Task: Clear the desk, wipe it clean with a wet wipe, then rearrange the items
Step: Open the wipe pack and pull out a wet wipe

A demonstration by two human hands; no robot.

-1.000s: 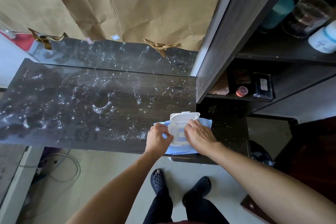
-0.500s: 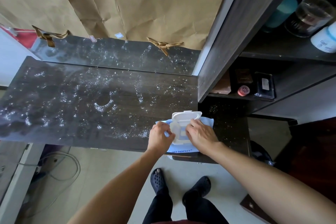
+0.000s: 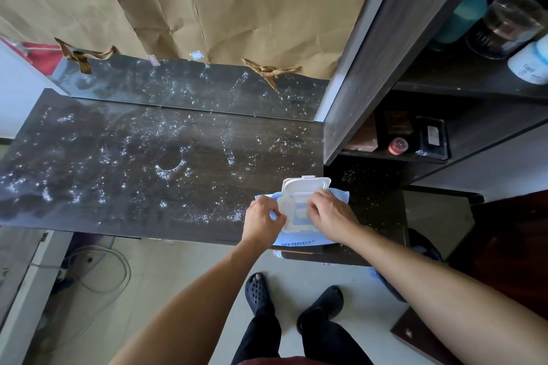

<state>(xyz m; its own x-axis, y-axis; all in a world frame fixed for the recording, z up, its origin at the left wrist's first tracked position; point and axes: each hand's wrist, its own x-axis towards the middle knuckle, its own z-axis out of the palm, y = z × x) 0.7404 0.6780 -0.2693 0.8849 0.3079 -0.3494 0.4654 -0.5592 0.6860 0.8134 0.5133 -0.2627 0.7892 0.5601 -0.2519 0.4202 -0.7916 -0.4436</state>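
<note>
The wipe pack (image 3: 296, 242) lies between both hands — left hand (image 3: 262, 216) grips its edge, right hand (image 3: 332, 213) pinches at its opening.

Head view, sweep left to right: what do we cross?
hole in the desk → left hand → right hand (both on the wet wipe pack) → red-lidded jar → black box → white jar

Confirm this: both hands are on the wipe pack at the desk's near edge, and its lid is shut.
Wrong on the lid: the head view shows it flipped open. The left hand and right hand are on the wipe pack at the desk's near edge.
</note>
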